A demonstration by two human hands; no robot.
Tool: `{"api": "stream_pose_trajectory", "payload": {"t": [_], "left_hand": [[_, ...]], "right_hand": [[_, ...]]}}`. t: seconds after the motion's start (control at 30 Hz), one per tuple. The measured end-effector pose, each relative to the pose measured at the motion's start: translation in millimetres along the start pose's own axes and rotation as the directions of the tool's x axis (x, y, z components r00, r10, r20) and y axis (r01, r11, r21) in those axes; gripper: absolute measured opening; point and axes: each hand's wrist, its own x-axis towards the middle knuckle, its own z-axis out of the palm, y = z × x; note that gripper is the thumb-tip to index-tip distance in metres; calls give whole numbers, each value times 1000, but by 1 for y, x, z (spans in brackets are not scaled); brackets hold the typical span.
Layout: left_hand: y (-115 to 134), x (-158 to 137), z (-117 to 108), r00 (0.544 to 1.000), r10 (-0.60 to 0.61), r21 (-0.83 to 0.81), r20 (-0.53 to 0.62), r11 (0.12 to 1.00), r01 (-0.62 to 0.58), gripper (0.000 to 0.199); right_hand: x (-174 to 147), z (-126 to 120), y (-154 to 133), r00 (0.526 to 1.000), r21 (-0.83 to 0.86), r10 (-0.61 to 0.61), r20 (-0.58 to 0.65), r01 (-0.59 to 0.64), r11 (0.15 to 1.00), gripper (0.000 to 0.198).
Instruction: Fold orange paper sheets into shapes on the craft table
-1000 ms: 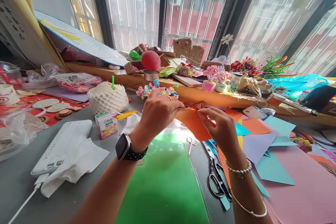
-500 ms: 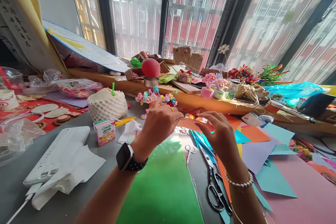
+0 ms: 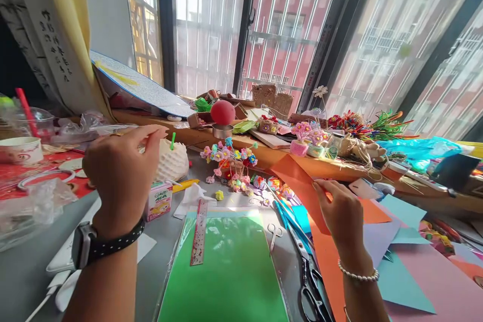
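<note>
My right hand (image 3: pixel 339 214) pinches the edge of an orange paper sheet (image 3: pixel 296 173) between thumb and fingers; one corner of the sheet rises off the table. At the left, my left hand (image 3: pixel 123 176) hovers in front of a coconut in white foam netting (image 3: pixel 173 163), its fingertips pressed together. Whether anything is between them I cannot make out. Between my hands lies a green sheet (image 3: pixel 234 266) in a clear sleeve, with a patterned ruler (image 3: pixel 198 236) on its left part. Small scissors (image 3: pixel 274 234) rest by its right edge, and large black-handled scissors (image 3: pixel 309 274) lie nearer the right hand.
Behind the green sheet stands a bunch of small colourful flowers (image 3: pixel 230 156). A pink drink carton (image 3: pixel 159 201) and a white power bank (image 3: pixel 71 251) are on the left. Coloured papers (image 3: pixel 411 276) spread at right. A cluttered ledge (image 3: pixel 264 151) runs below the window, with a red ball (image 3: pixel 222 112).
My left hand has moved from the middle far to the left. My right hand has shifted right and closed on the orange paper. The ruler, hidden before, now shows. The view has turned slightly.
</note>
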Motion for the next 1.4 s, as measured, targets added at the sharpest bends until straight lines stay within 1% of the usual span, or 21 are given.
{"api": "stream_pose_trajectory", "payload": {"t": [0.03,0.07,0.1,0.13,0.2,0.23,0.27,0.3,0.4,0.5,0.57,0.77,0.87,0.93,0.97,1.0,1.1,1.13,1.2,1.3,1.4], "left_hand": [[6,-1,-3,999,46,-49,1,998,-46,31],[17,-4,-4,988,151,-132,6,980,-149,28],[32,-9,-3,955,292,-245,51,931,-272,24],[47,-16,0,910,406,-360,83,864,-353,20],[75,-30,9,730,651,-534,207,700,-473,15],[85,-38,14,644,719,-576,263,652,-493,14],[92,-44,18,598,741,-584,305,642,-497,14],[96,-48,21,585,739,-573,334,652,-497,16],[96,-53,25,596,722,-558,353,673,-485,18],[90,-48,25,589,728,-578,351,664,-475,17],[86,-45,25,601,714,-570,360,678,-464,17],[61,-31,29,692,607,-462,390,779,-423,15],[47,-23,30,776,550,-373,308,820,-434,16],[47,-22,30,823,513,-364,245,835,-413,15],[50,-24,29,821,520,-392,235,824,-410,16],[56,-27,29,792,561,-443,240,789,-425,16],[80,-40,28,668,700,-603,251,653,-458,17],[87,-45,28,631,725,-622,277,635,-458,17],[95,-50,28,594,729,-626,339,647,-436,18],[93,-50,29,588,715,-600,378,673,-432,20],[82,-43,31,626,690,-566,364,697,-439,19]], "right_hand": [[0,1,-3,1000,9,-13,15,13,1000,26],[-1,2,-8,995,52,-51,86,46,998,25],[-1,3,-16,982,95,-102,156,87,992,23],[-2,4,-26,974,125,-131,183,109,986,21],[-3,6,-43,957,178,-198,211,162,971,19],[-4,7,-51,950,196,-221,220,179,964,19],[-4,7,-56,947,211,-235,219,189,959,19],[-5,7,-60,945,223,-246,217,197,955,19],[-5,4,-63,945,241,-249,210,196,950,18],[-4,1,-61,949,232,-230,215,179,956,17],[-4,-1,-58,954,212,-210,212,165,963,16],[-2,1,-41,974,145,-163,156,141,979,17],[-1,2,-36,976,110,-144,166,127,986,18],[-1,2,-38,972,107,-138,191,119,987,18],[-1,1,-40,967,116,-145,210,123,986,18],[-1,1,-44,962,131,-158,224,131,983,18],[-2,0,-55,942,201,-222,252,173,964,18],[-3,0,-58,942,219,-231,243,178,959,18],[-3,-1,-61,948,244,-233,219,178,953,17],[-2,-1,-56,949,252,-218,227,159,955,17],[-2,1,-39,959,192,-153,237,108,976,18]]}}
